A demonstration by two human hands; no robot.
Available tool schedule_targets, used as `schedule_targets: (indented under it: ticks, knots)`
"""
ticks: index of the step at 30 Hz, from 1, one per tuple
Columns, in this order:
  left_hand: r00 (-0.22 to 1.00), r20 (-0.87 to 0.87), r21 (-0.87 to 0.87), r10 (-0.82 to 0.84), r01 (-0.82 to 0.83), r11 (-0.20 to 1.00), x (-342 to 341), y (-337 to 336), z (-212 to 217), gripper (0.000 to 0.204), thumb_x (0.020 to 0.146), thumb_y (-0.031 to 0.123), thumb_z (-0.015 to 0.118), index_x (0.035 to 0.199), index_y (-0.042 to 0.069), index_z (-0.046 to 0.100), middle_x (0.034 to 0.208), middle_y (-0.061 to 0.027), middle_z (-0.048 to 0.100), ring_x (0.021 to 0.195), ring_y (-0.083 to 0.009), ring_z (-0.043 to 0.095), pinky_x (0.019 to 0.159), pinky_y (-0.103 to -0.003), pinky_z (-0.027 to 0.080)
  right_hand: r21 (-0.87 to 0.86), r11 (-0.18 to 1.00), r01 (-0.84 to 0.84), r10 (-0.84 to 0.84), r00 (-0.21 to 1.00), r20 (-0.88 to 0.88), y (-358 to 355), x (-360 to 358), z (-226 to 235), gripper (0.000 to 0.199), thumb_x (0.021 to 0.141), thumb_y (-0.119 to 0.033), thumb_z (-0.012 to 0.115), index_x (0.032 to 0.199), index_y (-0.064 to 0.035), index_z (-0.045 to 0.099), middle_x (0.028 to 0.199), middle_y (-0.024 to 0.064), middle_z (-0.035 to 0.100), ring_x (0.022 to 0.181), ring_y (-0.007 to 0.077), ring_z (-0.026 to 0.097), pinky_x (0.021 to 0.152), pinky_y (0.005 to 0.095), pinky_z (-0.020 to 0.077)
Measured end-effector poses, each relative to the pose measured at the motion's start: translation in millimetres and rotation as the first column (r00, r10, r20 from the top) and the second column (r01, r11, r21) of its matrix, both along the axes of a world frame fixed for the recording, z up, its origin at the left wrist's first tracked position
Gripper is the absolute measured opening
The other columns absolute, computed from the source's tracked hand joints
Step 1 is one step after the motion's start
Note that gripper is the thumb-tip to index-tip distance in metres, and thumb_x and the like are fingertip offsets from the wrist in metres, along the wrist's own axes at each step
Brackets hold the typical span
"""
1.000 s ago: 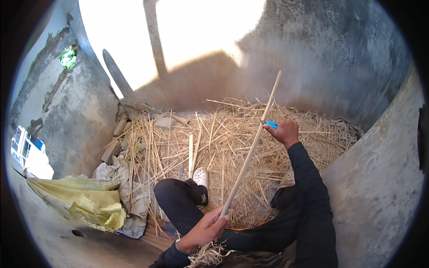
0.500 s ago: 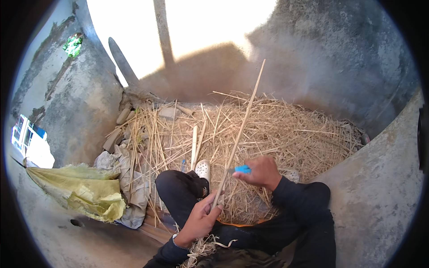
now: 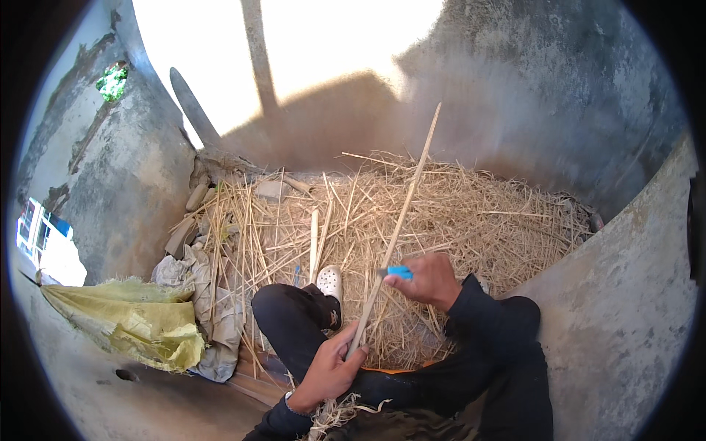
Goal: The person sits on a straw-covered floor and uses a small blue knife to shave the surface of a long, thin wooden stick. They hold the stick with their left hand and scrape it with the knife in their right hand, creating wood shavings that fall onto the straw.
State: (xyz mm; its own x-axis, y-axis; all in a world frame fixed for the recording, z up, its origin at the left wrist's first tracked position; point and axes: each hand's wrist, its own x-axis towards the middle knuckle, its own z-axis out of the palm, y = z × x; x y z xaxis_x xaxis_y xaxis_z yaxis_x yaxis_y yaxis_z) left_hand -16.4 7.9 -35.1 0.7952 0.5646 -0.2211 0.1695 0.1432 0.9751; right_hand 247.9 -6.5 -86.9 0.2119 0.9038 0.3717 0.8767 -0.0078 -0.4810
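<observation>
Rough grey concrete walls (image 3: 559,95) enclose a corner heaped with loose yellow straw (image 3: 471,220), upon which the seated person's dark-trousered leg and white perforated clog (image 3: 329,281) are extended. A long, thin, pale wooden stick (image 3: 401,220) is held across the lap, its long axis running from about seven o'clock at the lower end to about one o'clock at the free tip, which rises above the straw. The lower end is clenched in the left hand (image 3: 331,371), fingers wrapped fully round it. The right hand (image 3: 430,279) is closed on a small blue-handled tool (image 3: 399,273), seemingly a knife, which is laid against the stick just above mid-length; the stick thus lies immediately to the nine-o'clock side of the right fingers. The right hand is the nearer to the untouched upper portion. A crumpled yellow-green woven sack (image 3: 132,327) lies at eight o'clock, well apart.
</observation>
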Motion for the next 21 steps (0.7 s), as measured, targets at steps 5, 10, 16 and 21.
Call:
schedule_targets:
  ticks: [5,10,16,21]
  knots:
    - [0.998,-0.042,0.05,-0.049,0.051,0.997,-5.3,-2.9,2.0,0.052,0.096,0.003,0.051,0.143,-0.008,0.031,0.1,0.0011,0.052,0.084,-0.0025,0.045,0.071,-0.016,0.038,-0.006,0.99,0.142,-0.142,0.989,0.037,11.3,30.2,-13.8,0.076,0.085,-0.076,0.041,0.057,-0.0082,0.061,0.045,0.0096,0.051,0.041,0.0275,0.055,0.043,0.0413,0.0418]
    - [0.996,-0.033,0.018,-0.086,0.086,0.996,-14.5,-8.9,0.9,0.053,0.096,0.004,0.05,0.143,-0.007,0.031,0.099,0.0008,0.053,0.086,-0.0035,0.046,0.073,-0.016,0.038,-0.059,0.911,0.407,-0.406,0.913,0.035,34.6,101.8,-23.4,0.081,0.088,-0.076,0.033,0.058,-0.0058,0.061,0.055,0.0133,0.058,0.053,0.0285,0.06,0.05,0.0449,0.0437]
    - [0.973,-0.025,-0.102,-0.228,0.225,0.969,-32.6,-19.2,12.8,0.053,0.096,0.004,0.051,0.144,-0.007,0.031,0.095,0.0022,0.054,0.082,-0.0023,0.047,0.07,-0.017,0.038,-0.219,0.691,0.689,-0.715,0.697,-0.063,27.2,181.0,-53.8,0.088,0.087,-0.079,0.027,0.061,-0.0022,0.062,0.059,0.0162,0.06,0.06,0.0335,0.063,0.055,0.0472,0.0472]
    - [0.968,0.112,-0.488,-0.227,0.252,0.835,-22.3,-13.6,25.3,0.047,0.098,0.009,0.05,0.14,-0.007,0.037,0.061,0.0061,0.045,0.044,-0.0012,0.039,0.043,-0.018,0.033,-0.297,0.754,0.586,-0.652,0.725,-0.225,37.0,149.4,-41.3,0.091,0.086,-0.081,0.024,0.062,-0.0024,0.063,0.06,0.0145,0.061,0.059,0.0319,0.063,0.058,0.0463,0.0485]
